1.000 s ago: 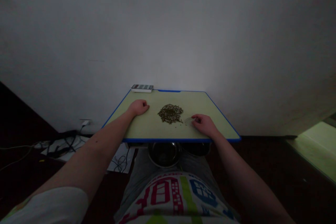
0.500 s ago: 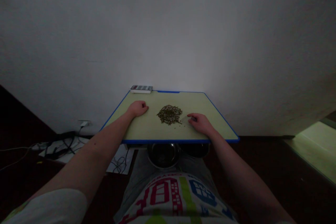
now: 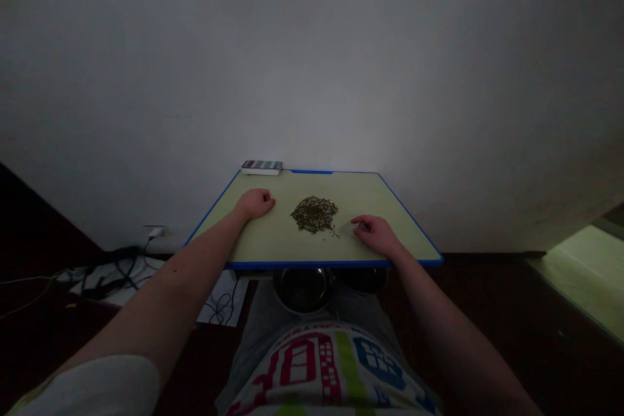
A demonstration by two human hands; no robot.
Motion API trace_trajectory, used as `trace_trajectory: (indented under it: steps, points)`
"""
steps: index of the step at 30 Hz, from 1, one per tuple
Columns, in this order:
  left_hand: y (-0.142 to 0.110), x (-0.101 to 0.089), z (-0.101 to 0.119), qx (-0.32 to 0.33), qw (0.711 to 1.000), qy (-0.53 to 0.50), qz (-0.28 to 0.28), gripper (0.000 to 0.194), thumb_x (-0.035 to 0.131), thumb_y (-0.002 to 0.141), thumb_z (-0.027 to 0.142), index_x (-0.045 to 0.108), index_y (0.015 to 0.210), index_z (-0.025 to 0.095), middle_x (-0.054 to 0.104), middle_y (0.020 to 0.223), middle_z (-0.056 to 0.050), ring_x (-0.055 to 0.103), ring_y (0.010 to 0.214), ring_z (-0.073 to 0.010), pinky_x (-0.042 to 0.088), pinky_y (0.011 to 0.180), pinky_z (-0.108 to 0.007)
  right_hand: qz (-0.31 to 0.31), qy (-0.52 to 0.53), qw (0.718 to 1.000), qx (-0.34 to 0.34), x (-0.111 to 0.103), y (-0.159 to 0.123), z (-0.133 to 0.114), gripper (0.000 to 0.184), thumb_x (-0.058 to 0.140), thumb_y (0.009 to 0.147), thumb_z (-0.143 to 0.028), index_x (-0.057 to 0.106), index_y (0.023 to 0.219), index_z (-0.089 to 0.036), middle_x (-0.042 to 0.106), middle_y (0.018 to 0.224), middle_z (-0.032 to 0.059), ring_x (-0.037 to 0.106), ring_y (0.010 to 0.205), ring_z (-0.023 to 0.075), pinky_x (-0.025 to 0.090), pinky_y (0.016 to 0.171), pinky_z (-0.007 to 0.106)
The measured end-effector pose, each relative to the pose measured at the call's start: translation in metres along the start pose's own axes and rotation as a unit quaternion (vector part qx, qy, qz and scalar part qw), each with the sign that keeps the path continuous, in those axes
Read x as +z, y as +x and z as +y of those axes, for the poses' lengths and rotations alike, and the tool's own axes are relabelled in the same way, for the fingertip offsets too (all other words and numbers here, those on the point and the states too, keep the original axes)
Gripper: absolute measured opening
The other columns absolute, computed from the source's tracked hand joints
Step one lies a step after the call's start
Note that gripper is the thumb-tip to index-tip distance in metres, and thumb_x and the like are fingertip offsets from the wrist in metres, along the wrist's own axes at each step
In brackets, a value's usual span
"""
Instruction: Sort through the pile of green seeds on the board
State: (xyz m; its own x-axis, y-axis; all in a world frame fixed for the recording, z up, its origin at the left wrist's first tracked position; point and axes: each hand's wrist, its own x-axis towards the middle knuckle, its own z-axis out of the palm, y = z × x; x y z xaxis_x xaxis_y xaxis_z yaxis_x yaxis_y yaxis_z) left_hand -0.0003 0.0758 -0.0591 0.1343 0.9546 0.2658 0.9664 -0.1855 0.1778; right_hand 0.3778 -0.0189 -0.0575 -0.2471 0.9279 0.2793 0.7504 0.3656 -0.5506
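A loose heap of small brown-green seeds or beans (image 3: pixel 314 214) lies in the middle of a pale board with a blue rim (image 3: pixel 273 240). Several stray ones sit at its lower right edge. My left hand (image 3: pixel 256 203) rests on the board left of the heap, its fingers curled and nothing visible in them. On the other side, my right hand (image 3: pixel 375 234) pinches a clear see-through piece with a curved edge (image 3: pixel 346 228). That piece stands just right of the stray seeds; its far part is hidden by my fingers, and its exact kind is unclear.
A flat white box with a dark striped top (image 3: pixel 262 168) sits at the board's back left corner, near the wall (image 3: pixel 312 78). Below the front edge is a round metal pot (image 3: pixel 303 289), with a second dark vessel (image 3: pixel 363 278) beside it. Cables (image 3: pixel 221 305) lie at the lower left.
My right hand has shifted slightly down and right with the clear piece, a little away from the heap. Some stray seeds lie differently. My left hand stays in place.
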Motion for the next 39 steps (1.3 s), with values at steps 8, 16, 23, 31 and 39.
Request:
trace_trajectory:
  steps: [8, 16, 23, 31, 39]
  points:
    - [-0.001, 0.001, -0.002, 0.013, 1.000, -0.010, 0.008, 0.035, 0.044, 0.074, 0.050, 0.061, 0.068, 0.020, 0.065, 0.071, -0.006, 0.056, 0.066, -0.0185, 0.036, 0.057, -0.029, 0.001, -0.010, 1.000, -0.015, 0.004, 0.002, -0.002, 0.030, 0.055, 0.076, -0.027, 0.067, 0.101, -0.017, 0.060, 0.067, 0.0008, 0.049, 0.060, 0.0124, 0.038, 0.061, 0.024]
    - [0.001, 0.001, -0.001, 0.011, 1.000, -0.006, 0.004, 0.033, 0.044, 0.074, 0.049, 0.060, 0.068, 0.020, 0.065, 0.071, -0.006, 0.056, 0.066, -0.0181, 0.035, 0.056, -0.028, 0.002, -0.025, 0.999, -0.025, 0.003, -0.003, -0.010, 0.030, 0.054, 0.076, -0.028, 0.068, 0.101, -0.017, 0.062, 0.068, 0.0017, 0.050, 0.060, 0.0126, 0.038, 0.060, 0.024]
    - [0.002, 0.002, -0.001, 0.014, 1.000, -0.002, 0.005, 0.033, 0.044, 0.074, 0.049, 0.060, 0.069, 0.020, 0.065, 0.070, -0.006, 0.056, 0.067, -0.0185, 0.036, 0.058, -0.028, 0.035, -0.027, 0.999, -0.013, 0.006, -0.005, -0.012, 0.029, 0.053, 0.076, -0.025, 0.067, 0.100, -0.015, 0.063, 0.069, 0.0023, 0.053, 0.061, 0.0129, 0.039, 0.062, 0.025]
    - [0.001, 0.002, -0.003, 0.015, 1.000, 0.000, 0.008, 0.035, 0.043, 0.075, 0.050, 0.060, 0.069, 0.020, 0.064, 0.070, -0.005, 0.056, 0.066, -0.0184, 0.036, 0.057, -0.028, 0.075, -0.005, 0.997, 0.012, 0.008, -0.006, -0.004, 0.028, 0.052, 0.074, -0.024, 0.066, 0.097, -0.017, 0.063, 0.068, 0.0017, 0.054, 0.061, 0.0132, 0.041, 0.062, 0.025]
    - [0.002, 0.004, -0.004, 0.011, 1.000, 0.006, 0.004, 0.035, 0.043, 0.075, 0.050, 0.060, 0.069, 0.021, 0.065, 0.070, -0.005, 0.056, 0.067, -0.0182, 0.036, 0.057, -0.028, 0.062, 0.002, 0.998, 0.013, 0.008, -0.003, -0.005, 0.029, 0.052, 0.074, -0.025, 0.066, 0.098, -0.015, 0.062, 0.066, 0.0011, 0.053, 0.059, 0.0131, 0.041, 0.061, 0.025]
